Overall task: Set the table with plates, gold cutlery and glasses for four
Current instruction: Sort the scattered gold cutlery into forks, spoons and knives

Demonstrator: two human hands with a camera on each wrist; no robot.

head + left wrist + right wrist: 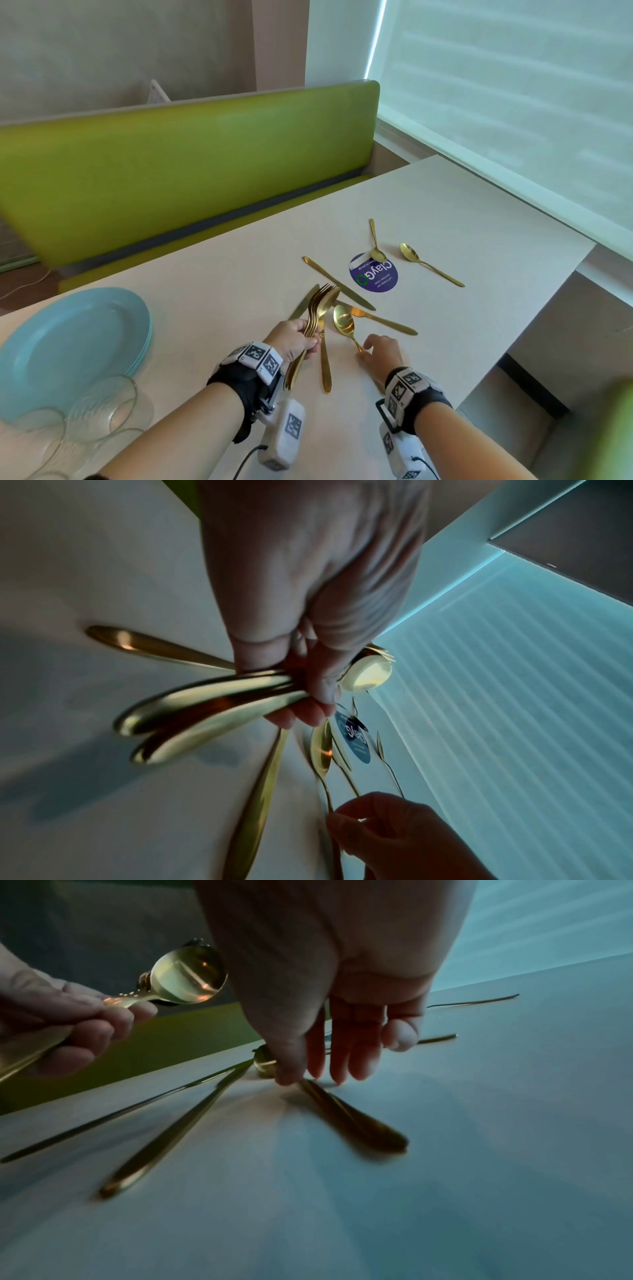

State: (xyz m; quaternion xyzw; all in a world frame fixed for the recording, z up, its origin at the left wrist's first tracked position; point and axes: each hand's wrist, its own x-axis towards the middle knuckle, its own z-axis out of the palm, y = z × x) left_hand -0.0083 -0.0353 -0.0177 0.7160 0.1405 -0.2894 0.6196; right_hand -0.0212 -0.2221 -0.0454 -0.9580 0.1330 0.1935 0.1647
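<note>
Right hand (383, 353) has its fingers (346, 1053) loosely extended on the handle of a gold spoon (344, 323) lying flat on the table (445, 212), while the left hand (296, 337) grips a bunch of forks (317, 308), so I'd guess thin, stiff, slick metal best pinched mid-handle.

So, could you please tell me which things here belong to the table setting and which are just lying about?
For the job: blue plates, glasses, gold forks in the left hand, spoons, knives.

Lying about: purple sticker, green bench.
</note>
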